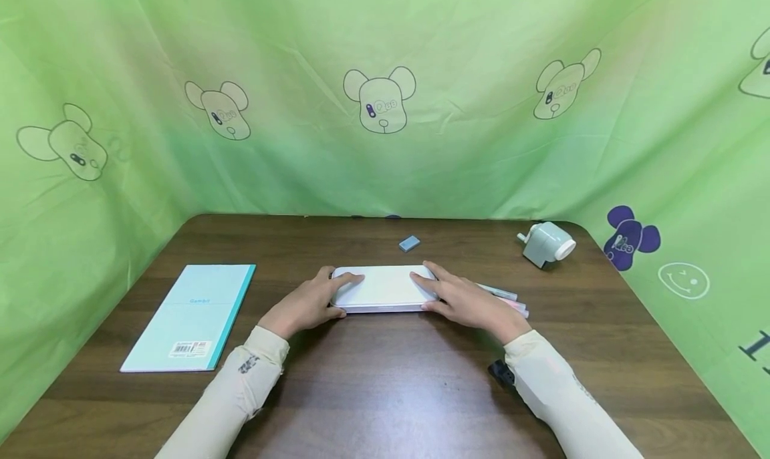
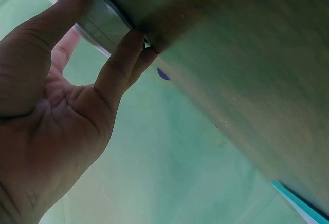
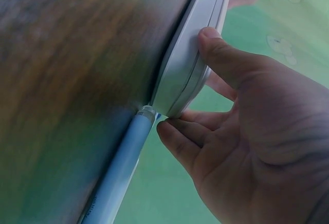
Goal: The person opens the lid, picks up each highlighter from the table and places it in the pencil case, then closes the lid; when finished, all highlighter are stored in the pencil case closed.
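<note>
A flat white pencil case (image 1: 385,287) with rounded corners and a closed lid lies at the middle of the table between both hands. The left hand (image 1: 309,302) grips its left end, thumb at the front edge and a finger over the lid. At the other end, the right hand (image 1: 469,302) holds it in the same way, thumb (image 3: 212,36) against the front side near the lid seam. A small catch shows on the front in the right wrist view. Beside the right hand lie pens (image 1: 511,302), partly hidden under it; a blue one (image 3: 121,167) reaches up to the case's corner.
A light blue notebook (image 1: 192,312) with a barcode label lies on the left. Behind the case is a small blue eraser (image 1: 409,244). A pale green crank pencil sharpener (image 1: 546,243) stands at the back right. Green printed cloth (image 1: 385,172) hangs round the wooden table (image 1: 385,392).
</note>
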A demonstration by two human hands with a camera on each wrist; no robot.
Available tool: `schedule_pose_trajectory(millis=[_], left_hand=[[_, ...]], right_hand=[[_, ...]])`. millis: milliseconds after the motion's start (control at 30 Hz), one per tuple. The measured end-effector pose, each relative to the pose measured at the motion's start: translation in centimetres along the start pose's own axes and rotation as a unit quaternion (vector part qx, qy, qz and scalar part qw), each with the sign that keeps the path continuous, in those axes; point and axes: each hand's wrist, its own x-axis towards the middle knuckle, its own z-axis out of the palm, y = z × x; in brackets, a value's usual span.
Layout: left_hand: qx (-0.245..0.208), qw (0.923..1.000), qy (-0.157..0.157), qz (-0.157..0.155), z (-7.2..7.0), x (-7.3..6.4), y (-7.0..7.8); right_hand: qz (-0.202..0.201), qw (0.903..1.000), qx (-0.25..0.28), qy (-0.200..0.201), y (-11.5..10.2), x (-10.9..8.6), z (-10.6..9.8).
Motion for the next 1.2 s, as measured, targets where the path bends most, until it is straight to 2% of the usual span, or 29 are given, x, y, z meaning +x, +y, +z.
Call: schedule_pose_trajectory(millis=[200, 900, 1200], left_hand=[[0.004, 1.0, -0.002, -0.004, -0.03, 0.03, 0.06], [-0.019, 0.9998, 0.001, 0.0, -0.08, -0.02, -0.12], [-0.048, 0.9989, 0.003, -0.001, -0.07, -0.08, -0.55]], right_hand=[[0.031, 0.9992, -0.006, -0.027, -0.52, 0.33, -0.2], [0.033, 0.9981, 0.035, -0.038, -0.26, 0.38, -0.53], [0.018, 0.9973, 0.071, -0.006, 0.23, 0.58, -0.63]])
